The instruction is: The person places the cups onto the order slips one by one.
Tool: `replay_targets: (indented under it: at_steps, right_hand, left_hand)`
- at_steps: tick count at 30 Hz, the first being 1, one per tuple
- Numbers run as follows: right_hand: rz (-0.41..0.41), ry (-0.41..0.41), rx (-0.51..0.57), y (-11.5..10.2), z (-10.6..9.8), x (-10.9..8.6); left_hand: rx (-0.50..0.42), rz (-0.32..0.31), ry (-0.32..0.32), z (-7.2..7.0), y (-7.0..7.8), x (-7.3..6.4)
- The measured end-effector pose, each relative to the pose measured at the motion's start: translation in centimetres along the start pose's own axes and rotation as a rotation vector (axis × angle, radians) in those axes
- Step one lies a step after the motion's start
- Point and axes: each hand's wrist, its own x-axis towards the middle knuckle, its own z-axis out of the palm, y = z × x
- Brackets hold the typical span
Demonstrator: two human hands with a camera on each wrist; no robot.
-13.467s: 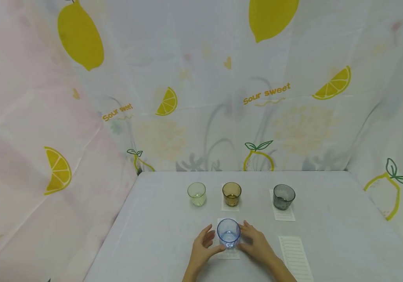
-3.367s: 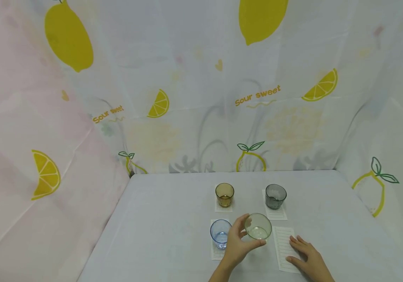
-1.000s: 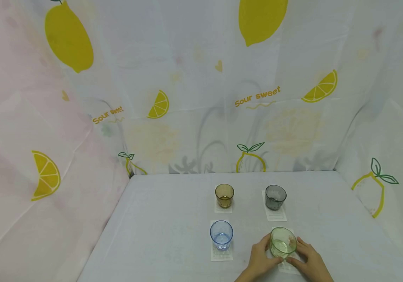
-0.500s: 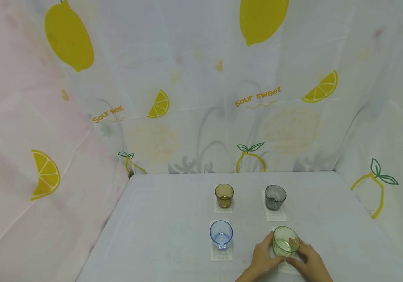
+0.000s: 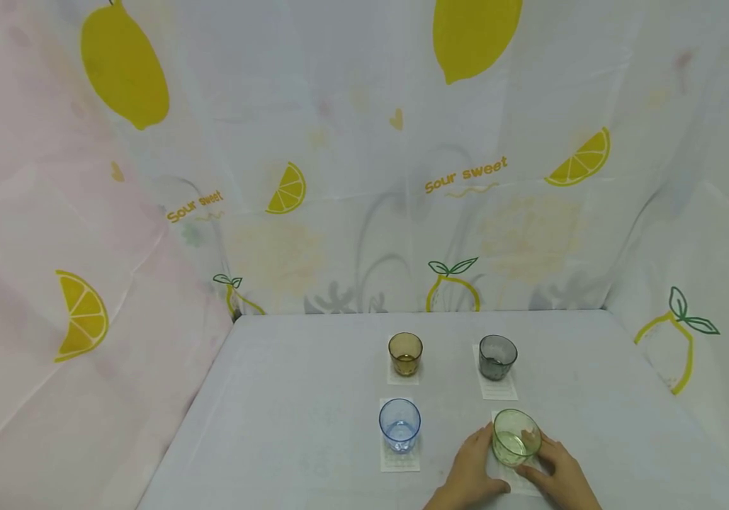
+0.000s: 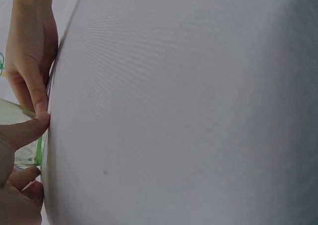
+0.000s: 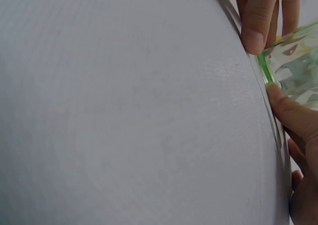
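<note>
A clear green glass (image 5: 515,440) stands upright on a printed paper slip (image 5: 517,483) at the front right. My right hand (image 5: 560,473) holds it from the right, thumb low at the front and fingers behind, seen through the glass. Close on its left is my left hand (image 5: 471,471), fingertips near the side, thumb spread away from the glass. In the right wrist view the right thumb (image 7: 288,108) presses by the glass's green base (image 7: 265,68). Only the lower part of the glass (image 6: 25,153) shows in the left wrist view, partly behind the left thumb.
A blue glass (image 5: 400,427), an amber glass (image 5: 405,355) and a grey glass (image 5: 497,358) each stand on a paper slip on the white-covered table (image 5: 287,397). Curtains with lemon prints (image 5: 364,177) enclose the back and sides.
The green glass was carried from the back left to the slip at front right. The slip there was straightened. Over the last half second the left thumb came away from the glass.
</note>
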Motion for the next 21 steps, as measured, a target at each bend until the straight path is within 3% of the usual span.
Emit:
replay_targets:
  at_steps: [5, 11, 14, 21]
  right_hand:
    - [-0.01, 0.006, 0.002, 0.0, 0.0, 0.0]
    - [-0.04, 0.035, -0.018, 0.3, 0.2, 0.0]
    - [-0.031, 0.019, -0.021, 0.3, 0.1, 0.0]
    - [-0.001, -0.01, 0.004, 0.2, 0.0, 0.1]
  left_hand:
    - [0.063, 0.014, 0.006, -0.2, 0.0, -0.2]
    - [0.133, 0.083, 0.092, 0.3, -0.6, 0.0]
    - [0.125, 0.092, 0.108, 0.4, -0.9, 0.1]
    - [0.072, 0.042, 0.01, -0.2, -0.7, 0.3]
